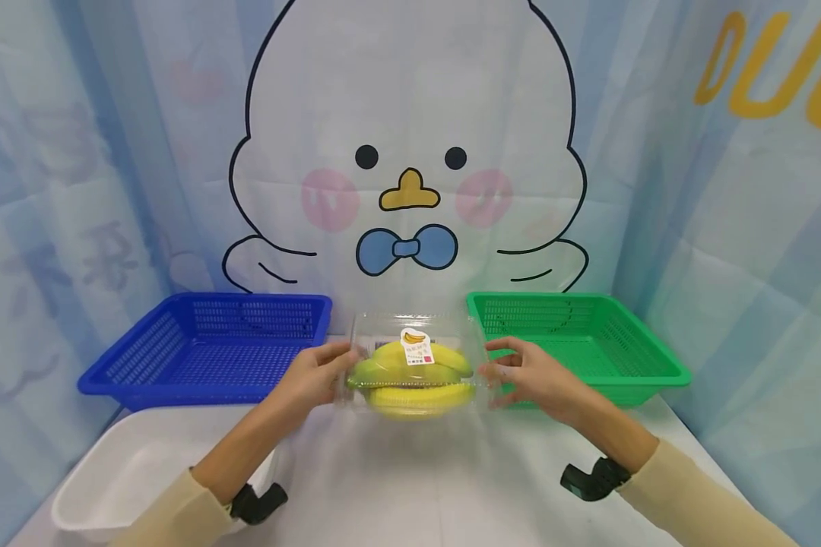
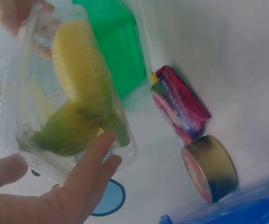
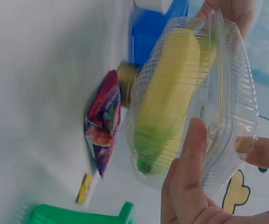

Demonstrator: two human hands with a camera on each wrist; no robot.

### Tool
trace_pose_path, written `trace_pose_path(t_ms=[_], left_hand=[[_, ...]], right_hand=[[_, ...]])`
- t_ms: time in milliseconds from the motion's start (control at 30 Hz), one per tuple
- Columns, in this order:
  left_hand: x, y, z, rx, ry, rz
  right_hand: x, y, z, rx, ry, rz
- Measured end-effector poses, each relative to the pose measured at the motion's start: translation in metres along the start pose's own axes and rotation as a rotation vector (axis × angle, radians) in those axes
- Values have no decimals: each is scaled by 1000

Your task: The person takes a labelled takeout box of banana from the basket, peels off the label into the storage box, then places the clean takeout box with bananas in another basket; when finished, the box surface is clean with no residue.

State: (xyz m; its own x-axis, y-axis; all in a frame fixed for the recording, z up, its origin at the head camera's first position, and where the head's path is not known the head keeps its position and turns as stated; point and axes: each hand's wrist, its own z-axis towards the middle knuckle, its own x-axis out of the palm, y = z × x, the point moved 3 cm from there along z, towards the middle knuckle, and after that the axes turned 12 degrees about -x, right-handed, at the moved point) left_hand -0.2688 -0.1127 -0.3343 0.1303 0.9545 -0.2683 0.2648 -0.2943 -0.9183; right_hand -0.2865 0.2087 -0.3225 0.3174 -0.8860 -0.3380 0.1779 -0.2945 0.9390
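Observation:
A clear plastic clamshell box [image 1: 376,327] of yellow-green bananas [image 1: 420,399] is held up between both hands, with a white banana sticker [image 1: 417,348] on its lid. My left hand [image 1: 315,376] grips the box's left end; in the left wrist view its fingers [image 2: 95,161] and thumb lie on either side of that end. At the opposite end, my right hand [image 1: 530,380] holds the box with fingers [image 3: 193,154] on one side and thumb on the other. Behind the box in the wrist views lie a red-purple packet [image 2: 183,105] and a round gold tin [image 2: 214,168].
A blue basket [image 1: 205,384] stands at the back left, a green basket [image 1: 602,372] at the back right. The white tub [image 1: 130,463] sits front left, below my left forearm. A small yellow item [image 3: 84,189] lies near the packet. A printed curtain [image 1: 410,91] hangs behind.

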Motion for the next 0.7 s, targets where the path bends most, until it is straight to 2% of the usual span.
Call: trace_pose_path(t_ms=[133, 467, 700], left_hand=[[1, 10, -8, -5, 18, -14], [9, 36, -16, -92, 50, -4], [13, 52, -18, -95, 62, -5]], right_hand=[[5, -6, -8, 26, -3, 12], [18, -28, -27, 112, 0, 34], [29, -47, -36, 156, 28, 79]])
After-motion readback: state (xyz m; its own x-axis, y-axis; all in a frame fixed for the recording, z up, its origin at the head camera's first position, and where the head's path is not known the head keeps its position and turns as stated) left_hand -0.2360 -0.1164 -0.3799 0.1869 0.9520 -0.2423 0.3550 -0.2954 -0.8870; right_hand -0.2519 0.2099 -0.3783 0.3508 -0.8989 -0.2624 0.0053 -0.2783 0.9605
